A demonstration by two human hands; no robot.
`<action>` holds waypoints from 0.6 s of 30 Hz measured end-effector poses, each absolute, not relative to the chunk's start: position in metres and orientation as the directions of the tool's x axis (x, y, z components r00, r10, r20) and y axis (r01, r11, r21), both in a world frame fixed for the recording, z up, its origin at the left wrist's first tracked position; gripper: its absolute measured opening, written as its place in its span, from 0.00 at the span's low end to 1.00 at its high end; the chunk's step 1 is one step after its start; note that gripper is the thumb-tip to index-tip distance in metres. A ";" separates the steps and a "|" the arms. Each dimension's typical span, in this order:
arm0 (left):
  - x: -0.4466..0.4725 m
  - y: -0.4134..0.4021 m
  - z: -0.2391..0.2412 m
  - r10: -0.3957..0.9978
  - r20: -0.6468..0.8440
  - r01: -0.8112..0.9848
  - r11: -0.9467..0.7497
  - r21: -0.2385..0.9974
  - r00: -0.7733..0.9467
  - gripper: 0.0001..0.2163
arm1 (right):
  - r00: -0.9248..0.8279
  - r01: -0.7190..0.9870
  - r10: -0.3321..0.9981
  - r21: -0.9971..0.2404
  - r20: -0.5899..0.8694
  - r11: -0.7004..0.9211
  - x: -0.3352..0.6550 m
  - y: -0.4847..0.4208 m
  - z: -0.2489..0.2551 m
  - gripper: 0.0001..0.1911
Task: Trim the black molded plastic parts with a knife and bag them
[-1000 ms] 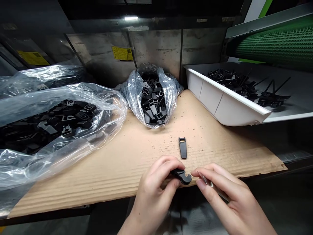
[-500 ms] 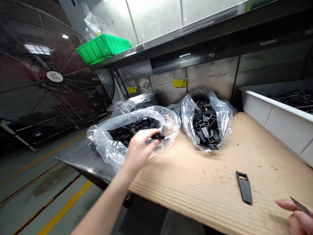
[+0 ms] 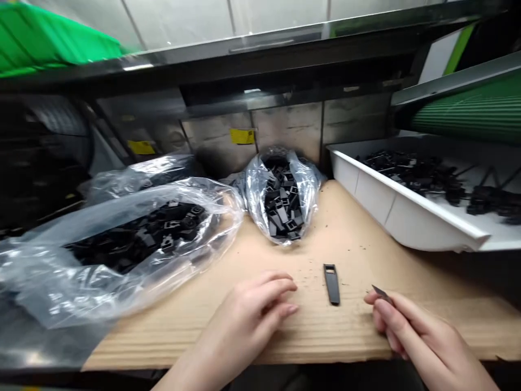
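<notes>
My left hand hovers over the front of the wooden table, fingers bent, thumb apart, with nothing visible in it. To its right a tapered black plastic part lies flat, its rectangular opening at the far end. My right hand pinches a small dark pointed blade, tip up and to the left; the rest of it is hidden in the fingers. Left of my left hand sits an open clear bag full of black plastic parts. Behind the lone part stands a second clear bag of similar tapered parts.
A white tray of black pieces borders the right side, below a green ribbed belt. Overhead runs a metal shelf with a green bin at its left end. Small black scraps dot the wooden tabletop.
My left hand has come away from the left bag toward the table's middle; the black piece it held no longer shows. My view has swung right, bringing my right hand fully into sight.
</notes>
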State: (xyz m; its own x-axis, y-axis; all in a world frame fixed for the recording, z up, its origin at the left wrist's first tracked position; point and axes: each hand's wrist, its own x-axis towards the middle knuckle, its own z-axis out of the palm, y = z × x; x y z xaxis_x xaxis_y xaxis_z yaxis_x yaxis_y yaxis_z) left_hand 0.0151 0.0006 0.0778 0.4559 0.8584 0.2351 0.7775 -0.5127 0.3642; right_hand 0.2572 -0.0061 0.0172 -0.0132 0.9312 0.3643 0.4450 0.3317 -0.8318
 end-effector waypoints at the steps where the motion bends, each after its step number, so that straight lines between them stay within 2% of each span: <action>1: 0.027 0.003 0.078 0.836 0.174 0.769 -0.547 0.331 0.520 0.07 | -0.036 0.438 0.951 -0.850 0.309 0.293 0.257 -0.007 0.023 0.17; 3: 0.048 0.014 0.083 0.815 0.104 0.773 -0.575 0.269 0.570 0.07 | -0.034 0.419 0.967 -0.875 0.253 0.244 0.256 -0.008 0.027 0.18; 8: 0.091 0.047 0.093 0.845 0.046 0.839 -0.534 0.101 0.532 0.19 | 0.025 0.366 0.972 -0.907 0.234 0.209 0.255 -0.011 0.024 0.17; 10: 0.102 0.054 0.092 0.839 0.033 0.836 -0.544 0.073 0.544 0.17 | 0.035 0.332 0.975 -0.923 0.219 0.196 0.255 -0.011 0.023 0.16; 14: 0.096 0.046 0.091 0.831 0.037 0.824 -0.556 0.108 0.555 0.06 | 0.024 0.265 0.982 -0.948 0.186 0.173 0.258 -0.013 0.024 0.14; 18: 0.066 0.018 0.089 0.855 0.029 0.827 -0.509 0.237 0.518 0.04 | 0.026 0.211 0.986 -0.965 0.166 0.157 0.260 -0.014 0.024 0.14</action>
State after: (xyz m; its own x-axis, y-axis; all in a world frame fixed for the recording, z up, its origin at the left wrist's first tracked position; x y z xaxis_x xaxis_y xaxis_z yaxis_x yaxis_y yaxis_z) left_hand 0.0658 0.0180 0.0894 0.5180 0.8549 0.0287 0.8273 -0.5093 0.2372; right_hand 0.2603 -0.0145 0.0235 0.0265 0.9858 0.1658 0.2110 0.1566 -0.9649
